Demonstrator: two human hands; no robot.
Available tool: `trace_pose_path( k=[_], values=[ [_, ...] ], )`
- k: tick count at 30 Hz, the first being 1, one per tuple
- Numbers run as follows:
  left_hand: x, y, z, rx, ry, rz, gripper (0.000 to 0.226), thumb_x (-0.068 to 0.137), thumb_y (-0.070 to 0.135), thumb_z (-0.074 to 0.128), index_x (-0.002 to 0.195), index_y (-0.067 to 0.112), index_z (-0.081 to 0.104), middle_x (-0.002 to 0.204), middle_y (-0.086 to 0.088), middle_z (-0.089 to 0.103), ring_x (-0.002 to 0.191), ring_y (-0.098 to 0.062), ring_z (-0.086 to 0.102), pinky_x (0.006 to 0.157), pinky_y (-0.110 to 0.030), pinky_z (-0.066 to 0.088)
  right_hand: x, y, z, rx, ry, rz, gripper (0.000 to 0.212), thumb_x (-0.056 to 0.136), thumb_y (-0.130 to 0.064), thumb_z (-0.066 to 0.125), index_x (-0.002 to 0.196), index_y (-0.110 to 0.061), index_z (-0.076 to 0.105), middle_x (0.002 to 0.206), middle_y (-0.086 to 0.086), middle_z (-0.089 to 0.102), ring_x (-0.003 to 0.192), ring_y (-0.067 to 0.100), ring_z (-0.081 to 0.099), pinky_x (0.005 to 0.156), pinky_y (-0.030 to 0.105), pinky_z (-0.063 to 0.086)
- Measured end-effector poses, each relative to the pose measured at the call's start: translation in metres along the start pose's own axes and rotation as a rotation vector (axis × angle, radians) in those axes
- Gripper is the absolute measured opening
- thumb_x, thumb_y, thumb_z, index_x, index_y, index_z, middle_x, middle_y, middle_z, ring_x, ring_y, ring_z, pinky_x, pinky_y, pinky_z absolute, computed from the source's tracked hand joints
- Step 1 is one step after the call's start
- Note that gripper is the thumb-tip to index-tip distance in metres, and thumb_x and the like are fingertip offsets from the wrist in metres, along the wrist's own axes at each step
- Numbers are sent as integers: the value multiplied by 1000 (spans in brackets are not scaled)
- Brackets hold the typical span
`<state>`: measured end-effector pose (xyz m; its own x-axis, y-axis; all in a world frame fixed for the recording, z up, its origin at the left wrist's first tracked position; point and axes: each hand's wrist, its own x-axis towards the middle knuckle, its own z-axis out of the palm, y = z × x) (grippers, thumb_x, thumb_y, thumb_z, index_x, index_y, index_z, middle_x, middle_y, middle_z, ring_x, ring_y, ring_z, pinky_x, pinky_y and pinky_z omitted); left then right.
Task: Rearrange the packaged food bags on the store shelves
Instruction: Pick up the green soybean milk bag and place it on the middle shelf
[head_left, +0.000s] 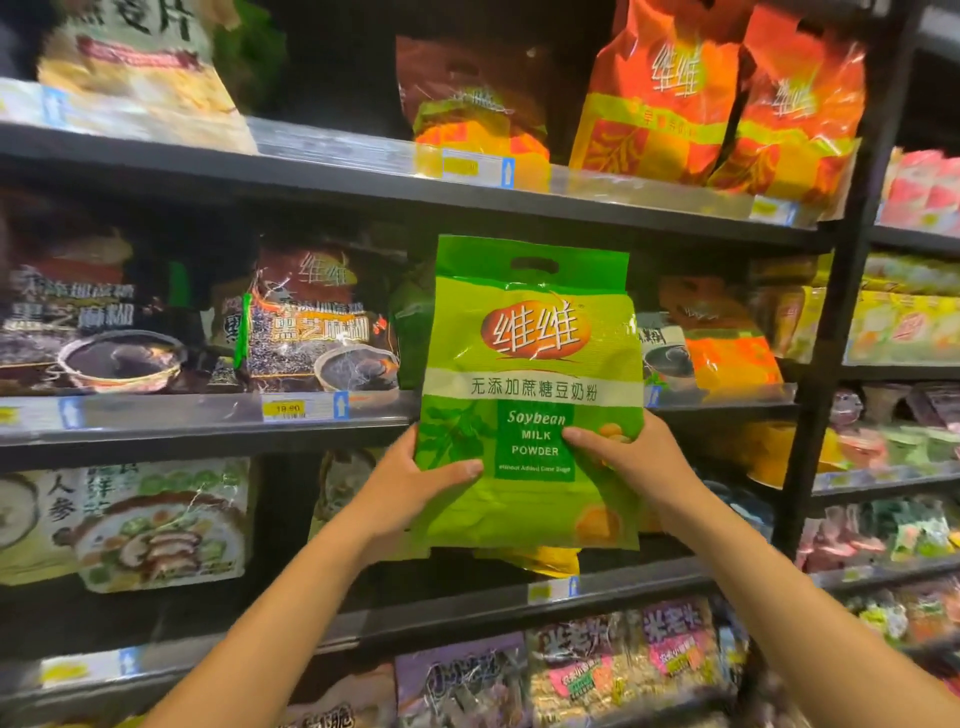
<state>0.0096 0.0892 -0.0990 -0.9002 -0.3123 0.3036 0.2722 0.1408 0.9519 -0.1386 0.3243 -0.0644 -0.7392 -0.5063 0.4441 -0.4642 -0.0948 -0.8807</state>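
Observation:
A green soybean milk powder bag (530, 364) is held upright in front of the middle shelf, its printed face toward me. My left hand (415, 480) grips its lower left edge with the thumb across the front. My right hand (621, 454) grips the lower right side, thumb on the green label. Behind the bag's lower edge a yellow bag (553, 560) peeks out on the shelf below. Dark sesame paste bags (317, 322) stand on the middle shelf to the left, and an orange bag (727, 343) stands to the right.
Black shelves (208, 431) run across the view with price tags on their front rails. Orange and red bags (727, 98) fill the top shelf at right. Purple snack bags (618, 665) lie on the lowest shelf. A black upright post (831, 338) separates a second rack at right.

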Motion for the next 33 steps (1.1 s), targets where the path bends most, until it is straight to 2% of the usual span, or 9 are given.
trace_pose_path(
  k=[4, 7, 12, 17, 19, 21, 26, 29, 33],
  values=[
    [33, 29, -10, 1, -15, 0, 55, 80, 30, 84, 129, 26, 59, 121, 1, 76, 109, -18, 74, 97, -43, 58, 42, -22, -4, -11, -64, 28, 32, 87, -18, 80, 117, -21, 71, 97, -8, 81, 87, 9, 77, 65, 16, 57],
    [55, 48, -18, 53, -9, -6, 54, 78, 39, 85, 123, 28, 58, 119, 1, 75, 102, -15, 75, 87, -35, 62, 78, -35, -6, -59, -87, 71, 41, 81, -31, 85, 117, -20, 72, 99, -4, 82, 88, 15, 78, 68, 25, 60],
    [87, 63, -31, 22, 53, -60, 110, 50, 54, 97, 141, 16, 49, 129, -9, 71, 110, -28, 73, 89, -48, 62, 135, -41, -5, -67, -174, 201, 65, 61, -46, 92, 116, -17, 73, 104, 9, 81, 97, 34, 78, 94, 54, 59],
    [115, 76, -39, 88, 129, -72, 120, 50, 60, 96, 150, 27, 39, 146, -9, 58, 126, -30, 63, 94, -48, 60, 186, -43, -5, -71, -244, 228, 69, 62, -45, 93, 120, -17, 70, 106, 10, 80, 97, 33, 78, 94, 54, 59],
    [128, 80, -43, 132, 165, -51, 125, 50, 62, 95, 154, 23, 38, 148, -9, 58, 124, -28, 65, 84, -39, 63, 204, -44, -6, -82, -259, 216, 63, 70, -44, 91, 121, -16, 69, 105, 9, 81, 94, 32, 79, 89, 49, 61],
    [139, 84, -41, 82, 180, -47, 111, 57, 53, 95, 149, 16, 44, 136, -11, 67, 114, -29, 71, 77, -40, 64, 221, -45, -6, -86, -263, 190, 58, 74, -43, 89, 121, -15, 69, 103, 8, 81, 91, 29, 79, 83, 45, 63],
    [168, 89, -41, 85, 214, -58, 49, 89, 31, 79, 130, 11, 63, 115, -11, 77, 105, -30, 76, 91, -49, 61, 248, -44, 0, -53, -242, 167, 47, 80, -34, 88, 117, -12, 70, 99, 10, 81, 87, 27, 79, 74, 39, 62],
    [182, 84, -45, 142, 274, -98, 37, 91, 24, 77, 123, 10, 68, 110, -11, 79, 104, -30, 76, 95, -50, 59, 256, -38, 7, -47, -225, 162, 48, 79, -33, 88, 118, -11, 70, 100, 9, 80, 85, 25, 79, 69, 35, 62],
    [196, 70, -49, 177, 344, -161, 41, 88, 12, 79, 126, 7, 64, 111, -13, 78, 101, -30, 76, 89, -47, 62, 255, -24, 21, -93, -202, 169, 40, 83, -33, 86, 109, -12, 64, 97, 6, 72, 84, 21, 70, 60, 29, 53]
  ],
)
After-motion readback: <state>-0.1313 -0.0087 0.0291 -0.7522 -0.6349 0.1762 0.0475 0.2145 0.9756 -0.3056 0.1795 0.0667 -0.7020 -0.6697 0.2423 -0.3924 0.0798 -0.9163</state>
